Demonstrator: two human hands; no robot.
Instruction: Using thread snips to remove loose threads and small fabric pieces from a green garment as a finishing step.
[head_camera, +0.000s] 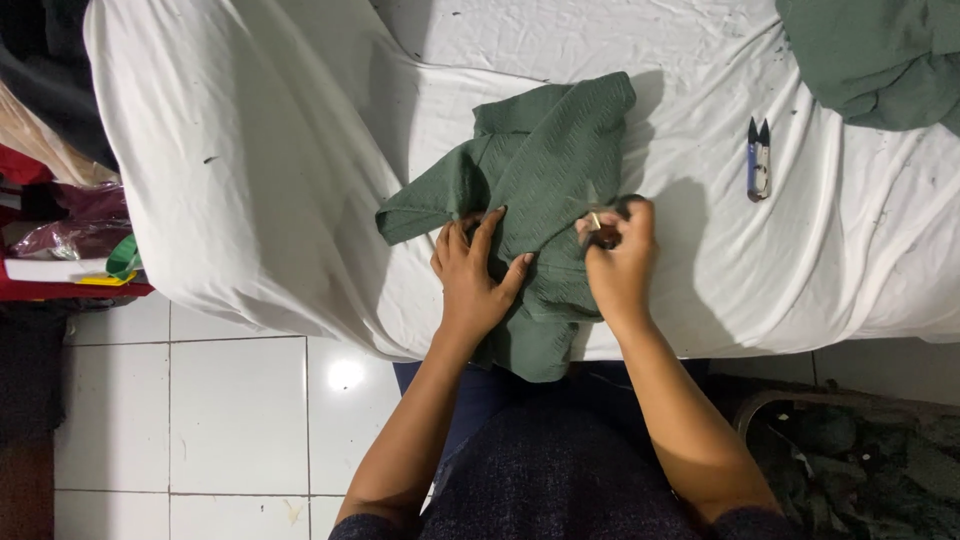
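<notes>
Hands at work on a green knit garment (545, 170) that lies crumpled on a table draped in white cloth (250, 150), its lower part spilling over the near edge toward the person's lap. The left hand (475, 275) rests flat on the fabric with fingers spread, pressing it down near the garment's middle, gripping nothing. The right hand (618, 262) is closed into a tight pinch on a fold at the garment's right edge; something small and pale shows between thumb and fingertips, too tiny to identify. The garment sits directly beneath and between both hands, with a sleeve-like flap jutting out to the left of the left hand. A pair of thread snips (758, 160) lies on the cloth well to the right of the right hand, untouched. A second heap of green fabric (880, 60) sits at the table's far right corner. White floor tiles (230, 420) show below the table's edge at left.
</notes>
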